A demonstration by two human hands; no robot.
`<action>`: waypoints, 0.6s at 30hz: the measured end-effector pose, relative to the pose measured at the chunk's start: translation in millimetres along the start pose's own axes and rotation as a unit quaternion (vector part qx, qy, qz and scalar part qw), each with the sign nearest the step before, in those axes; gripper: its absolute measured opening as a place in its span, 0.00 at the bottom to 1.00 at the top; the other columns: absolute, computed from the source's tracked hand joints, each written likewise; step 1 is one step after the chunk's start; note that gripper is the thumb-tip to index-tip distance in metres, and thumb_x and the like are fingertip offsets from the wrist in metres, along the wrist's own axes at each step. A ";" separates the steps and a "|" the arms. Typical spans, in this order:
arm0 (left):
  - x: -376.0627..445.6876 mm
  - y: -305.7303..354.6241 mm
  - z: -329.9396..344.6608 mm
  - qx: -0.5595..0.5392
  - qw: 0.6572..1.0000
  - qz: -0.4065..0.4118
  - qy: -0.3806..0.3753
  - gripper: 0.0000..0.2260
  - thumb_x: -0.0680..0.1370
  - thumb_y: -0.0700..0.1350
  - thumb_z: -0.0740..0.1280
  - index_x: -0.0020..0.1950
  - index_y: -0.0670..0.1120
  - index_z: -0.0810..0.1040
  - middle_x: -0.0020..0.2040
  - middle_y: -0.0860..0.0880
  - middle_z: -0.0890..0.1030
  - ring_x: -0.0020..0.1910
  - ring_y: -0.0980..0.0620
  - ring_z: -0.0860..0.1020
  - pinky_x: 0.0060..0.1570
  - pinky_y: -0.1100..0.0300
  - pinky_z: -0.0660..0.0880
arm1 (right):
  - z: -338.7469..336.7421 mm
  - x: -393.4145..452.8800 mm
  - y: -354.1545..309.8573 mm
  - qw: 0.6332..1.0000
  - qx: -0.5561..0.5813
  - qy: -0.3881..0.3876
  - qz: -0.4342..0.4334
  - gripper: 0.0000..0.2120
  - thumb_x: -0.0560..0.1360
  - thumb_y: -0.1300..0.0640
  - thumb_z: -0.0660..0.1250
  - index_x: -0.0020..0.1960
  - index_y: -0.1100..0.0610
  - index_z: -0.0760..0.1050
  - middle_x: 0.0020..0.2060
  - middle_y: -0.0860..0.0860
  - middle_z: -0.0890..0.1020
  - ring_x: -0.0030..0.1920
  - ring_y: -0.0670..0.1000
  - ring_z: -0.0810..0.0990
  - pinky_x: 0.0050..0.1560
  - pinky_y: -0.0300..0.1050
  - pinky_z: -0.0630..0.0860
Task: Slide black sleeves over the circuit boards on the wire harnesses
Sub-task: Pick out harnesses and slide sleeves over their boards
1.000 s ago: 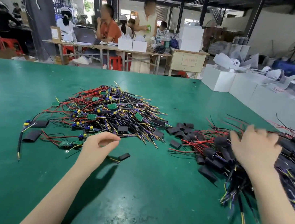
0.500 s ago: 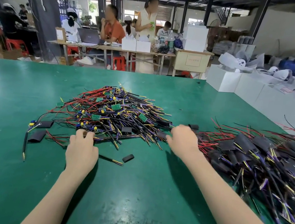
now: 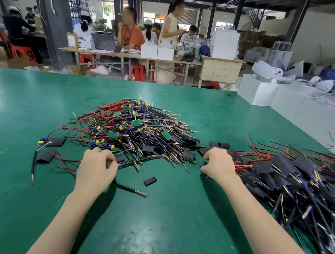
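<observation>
A green tabletop in a busy workshop carries a bare harness pile; at its near edge the left hand grips a harness, at its right edge the right hand pinches a black sleeve, sleeved harnesses further right

Workshop, green table (dark rafters)

No text can be read. The paper label on the front of the beige cabinet behind the table's far edge carries writing, but it is too blurred to make out.
</observation>
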State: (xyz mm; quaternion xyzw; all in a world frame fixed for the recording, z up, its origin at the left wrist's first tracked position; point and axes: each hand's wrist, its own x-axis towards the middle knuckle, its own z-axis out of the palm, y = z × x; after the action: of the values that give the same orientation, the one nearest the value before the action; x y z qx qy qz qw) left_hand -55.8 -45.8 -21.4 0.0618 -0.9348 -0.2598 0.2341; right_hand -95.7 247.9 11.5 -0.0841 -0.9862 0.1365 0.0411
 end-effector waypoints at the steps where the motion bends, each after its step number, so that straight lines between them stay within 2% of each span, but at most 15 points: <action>1: -0.5 -1.1 0.4 0.017 1.000 0.012 -0.009 0.04 0.75 0.40 0.68 0.48 0.44 0.81 0.45 0.47 0.77 0.54 0.43 0.70 0.45 0.54 0.68 | -1.6 -2.8 -1.1 1.000 0.002 0.014 -0.011 0.12 0.69 0.62 0.67 0.32 0.58 0.65 0.36 0.56 0.72 0.39 0.58 0.70 0.38 0.42 0.66; 3: -0.6 -4.7 2.0 0.080 0.995 0.049 -0.042 0.10 0.75 0.43 0.68 0.55 0.47 0.80 0.53 0.48 0.79 0.58 0.45 0.70 0.50 0.53 0.69 | -5.1 -10.7 -1.4 0.998 -0.007 0.049 -0.035 0.02 0.70 0.59 0.66 0.41 0.57 0.75 0.44 0.57 0.79 0.43 0.59 0.75 0.40 0.43 0.69; 5: 0.2 -6.6 3.1 0.129 0.987 0.069 -0.067 0.11 0.76 0.46 0.69 0.58 0.50 0.80 0.55 0.50 0.81 0.58 0.45 0.72 0.54 0.53 0.70 | -5.1 -20.9 -1.1 0.995 -0.007 0.074 -0.067 0.14 0.71 0.55 0.66 0.56 0.52 0.78 0.51 0.54 0.82 0.52 0.58 0.78 0.48 0.46 0.75; 7: 0.7 -6.5 3.8 0.128 0.987 0.070 -0.065 0.08 0.76 0.45 0.69 0.54 0.50 0.82 0.52 0.49 0.83 0.54 0.44 0.75 0.52 0.52 0.71 | -2.6 -34.8 1.1 0.989 0.032 0.082 -0.115 0.19 0.71 0.52 0.67 0.61 0.49 0.77 0.53 0.49 0.83 0.56 0.55 0.78 0.54 0.46 0.75; 10: 0.7 -6.9 2.3 0.075 0.994 0.071 -0.035 0.04 0.74 0.42 0.72 0.48 0.49 0.85 0.44 0.47 0.84 0.48 0.42 0.78 0.48 0.52 0.73 | 6.3 -54.6 9.5 0.983 0.070 0.005 -0.172 0.21 0.70 0.50 0.69 0.63 0.48 0.77 0.53 0.47 0.83 0.56 0.52 0.78 0.58 0.46 0.74; 12: 3.2 -10.4 0.2 0.028 0.997 0.065 -0.011 0.05 0.73 0.42 0.74 0.47 0.48 0.86 0.43 0.47 0.83 0.46 0.43 0.79 0.44 0.53 0.74 | 14.0 -63.8 16.2 0.979 0.059 -0.028 -0.195 0.20 0.71 0.50 0.70 0.62 0.49 0.77 0.55 0.48 0.82 0.57 0.52 0.78 0.58 0.45 0.73; 15: 6.4 -13.6 -1.7 -0.033 0.996 0.080 0.015 0.06 0.72 0.39 0.75 0.47 0.48 0.87 0.44 0.49 0.81 0.41 0.47 0.79 0.41 0.57 0.71 | 19.0 -68.2 24.0 0.977 0.098 -0.002 -0.187 0.18 0.70 0.52 0.72 0.59 0.54 0.80 0.54 0.51 0.82 0.56 0.53 0.79 0.57 0.46 0.73; 18: 6.9 -13.6 -2.9 -0.077 0.991 0.100 0.054 0.08 0.72 0.37 0.75 0.48 0.46 0.87 0.45 0.49 0.80 0.45 0.47 0.78 0.47 0.55 0.71 | 18.5 -68.1 29.7 0.978 0.111 0.014 -0.174 0.17 0.67 0.54 0.73 0.53 0.61 0.81 0.47 0.56 0.83 0.50 0.57 0.80 0.52 0.52 0.76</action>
State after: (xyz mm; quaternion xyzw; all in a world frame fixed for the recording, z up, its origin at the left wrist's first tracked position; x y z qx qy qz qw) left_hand -60.6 -60.5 -23.4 -0.0359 -0.8997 -0.3023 0.3128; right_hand -26.1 259.2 -18.4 0.0918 -0.9639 0.2342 0.0867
